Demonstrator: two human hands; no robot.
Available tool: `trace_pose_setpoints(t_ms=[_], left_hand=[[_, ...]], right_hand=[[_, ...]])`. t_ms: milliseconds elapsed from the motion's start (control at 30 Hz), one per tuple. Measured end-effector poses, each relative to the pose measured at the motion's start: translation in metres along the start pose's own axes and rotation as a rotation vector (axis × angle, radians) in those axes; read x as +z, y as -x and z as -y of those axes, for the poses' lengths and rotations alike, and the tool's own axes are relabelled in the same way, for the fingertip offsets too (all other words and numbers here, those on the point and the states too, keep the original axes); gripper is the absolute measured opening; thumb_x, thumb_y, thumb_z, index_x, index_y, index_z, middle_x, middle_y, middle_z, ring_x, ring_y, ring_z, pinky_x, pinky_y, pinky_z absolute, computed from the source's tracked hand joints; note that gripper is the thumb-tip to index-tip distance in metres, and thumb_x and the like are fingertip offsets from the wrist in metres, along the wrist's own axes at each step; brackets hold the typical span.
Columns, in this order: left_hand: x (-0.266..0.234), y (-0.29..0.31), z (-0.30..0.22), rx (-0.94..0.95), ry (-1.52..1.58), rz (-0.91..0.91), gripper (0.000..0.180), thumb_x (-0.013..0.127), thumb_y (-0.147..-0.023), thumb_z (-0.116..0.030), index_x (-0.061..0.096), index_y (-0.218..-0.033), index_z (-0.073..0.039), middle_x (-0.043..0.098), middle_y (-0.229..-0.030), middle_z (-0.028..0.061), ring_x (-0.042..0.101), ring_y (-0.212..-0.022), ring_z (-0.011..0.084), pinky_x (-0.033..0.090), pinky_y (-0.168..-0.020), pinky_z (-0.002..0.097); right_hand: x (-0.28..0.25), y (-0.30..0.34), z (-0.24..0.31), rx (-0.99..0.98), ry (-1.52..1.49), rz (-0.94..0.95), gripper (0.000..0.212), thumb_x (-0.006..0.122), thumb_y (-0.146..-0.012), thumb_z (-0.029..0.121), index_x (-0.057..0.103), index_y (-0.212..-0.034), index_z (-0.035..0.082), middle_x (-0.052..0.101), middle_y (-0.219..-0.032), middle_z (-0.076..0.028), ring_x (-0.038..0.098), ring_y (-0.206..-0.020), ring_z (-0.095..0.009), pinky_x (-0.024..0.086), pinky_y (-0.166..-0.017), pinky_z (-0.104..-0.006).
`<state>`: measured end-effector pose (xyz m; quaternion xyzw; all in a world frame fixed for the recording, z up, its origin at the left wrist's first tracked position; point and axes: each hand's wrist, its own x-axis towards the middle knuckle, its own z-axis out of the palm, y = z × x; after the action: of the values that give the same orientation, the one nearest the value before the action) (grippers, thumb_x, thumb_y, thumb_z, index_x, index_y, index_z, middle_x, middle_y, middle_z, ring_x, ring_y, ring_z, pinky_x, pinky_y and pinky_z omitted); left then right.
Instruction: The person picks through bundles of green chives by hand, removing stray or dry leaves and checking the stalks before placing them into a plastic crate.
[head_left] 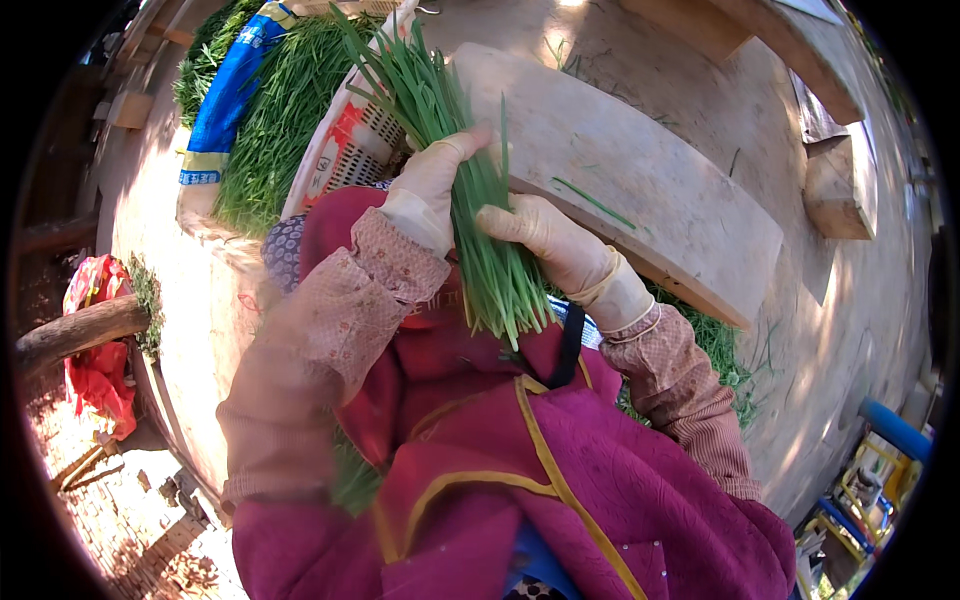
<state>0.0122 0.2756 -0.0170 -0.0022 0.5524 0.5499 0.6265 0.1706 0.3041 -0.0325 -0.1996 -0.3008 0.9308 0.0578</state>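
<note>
A bunch of long green chives (484,225) slants over my lap, cut ends low and leafy tips up to the left. My left hand (428,190), in a pale thin glove, wraps round its upper middle. Against the bunch's right side, my gloved right hand (560,245) closes with the thumb in front; its other fingers are partly hidden behind the stems. Rubber bands circle the right glove near the wrist. Just beyond my hands lies a pale wooden board (620,150) with a few loose chive blades (595,203) on it.
At upper left, a large heap of chives (290,120) sits beside a blue plastic sack edge (228,110) and a white plastic basket (372,135). A red bag (97,370) and a log (80,333) are at far left. A wooden block (840,190) stands at right.
</note>
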Motion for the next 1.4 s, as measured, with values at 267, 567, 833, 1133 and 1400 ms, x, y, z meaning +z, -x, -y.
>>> trace_pose_setpoints(t_ms=[267, 567, 833, 1133, 1400], left_hand=[[0.026, -0.002, 0.004, -0.027, -0.01, 0.063, 0.031, 0.07, -0.089, -0.028, 0.061, -0.11, -0.008, 0.065, -0.098, 0.0039, 0.063, -0.087, 0.0185, 0.052, -0.077, 0.0352], [-0.06, 0.012, 0.025, 0.116, -0.188, 0.148, 0.093, 0.058, -0.086, -0.064, 0.022, -0.15, -0.007, 0.04, -0.143, 0.01, 0.049, -0.121, 0.0192, 0.044, -0.098, 0.0366], [-0.013, 0.046, 0.098, 0.157, 0.029, 0.508, 0.091, 0.076, -0.079, -0.044, 0.028, -0.146, -0.005, 0.048, -0.132, 0.0084, 0.051, -0.122, 0.0243, 0.048, -0.097, 0.0369], [-0.036, 0.06, 0.055, -0.235, -0.058, 0.281, 0.051, 0.064, -0.073, 0.006, 0.054, -0.122, 0.0, 0.067, -0.101, 0.0144, 0.064, -0.067, 0.0153, 0.047, -0.05, 0.0245], [-0.041, -0.003, -0.012, 1.089, -1.872, -0.111, 0.081, 0.065, -0.074, -0.003, 0.034, -0.148, -0.014, 0.06, -0.128, 0.0144, 0.068, -0.083, 0.032, 0.056, -0.069, 0.0402]], right_hand=[[-0.01, 0.016, 0.004, -0.014, -0.023, -0.076, 0.029, 0.068, -0.089, 0.022, 0.064, -0.105, -0.002, 0.068, -0.087, -0.007, 0.065, -0.07, -0.016, 0.055, -0.064, -0.0285], [-0.034, 0.029, -0.009, -0.148, -0.447, 0.072, 0.068, 0.061, -0.093, 0.027, 0.031, -0.148, 0.001, 0.06, -0.126, -0.013, 0.064, -0.089, -0.014, 0.056, -0.082, -0.027], [-0.013, 0.01, -0.013, -0.259, -0.237, -0.238, 0.063, 0.066, -0.089, 0.029, 0.044, -0.141, 0.001, 0.064, -0.114, -0.012, 0.064, -0.092, -0.016, 0.052, -0.086, -0.0299], [-0.028, 0.02, -0.019, -0.164, 0.203, -0.259, 0.051, 0.059, -0.095, 0.045, 0.063, -0.114, -0.002, 0.066, -0.103, -0.006, 0.058, -0.092, -0.011, 0.049, -0.081, -0.0267], [0.008, 0.021, -0.06, -0.11, 0.339, -0.076, 0.083, 0.067, -0.091, 0.028, 0.016, -0.154, 0.008, 0.046, -0.144, -0.02, 0.047, -0.13, -0.022, 0.038, -0.107, -0.0324]])
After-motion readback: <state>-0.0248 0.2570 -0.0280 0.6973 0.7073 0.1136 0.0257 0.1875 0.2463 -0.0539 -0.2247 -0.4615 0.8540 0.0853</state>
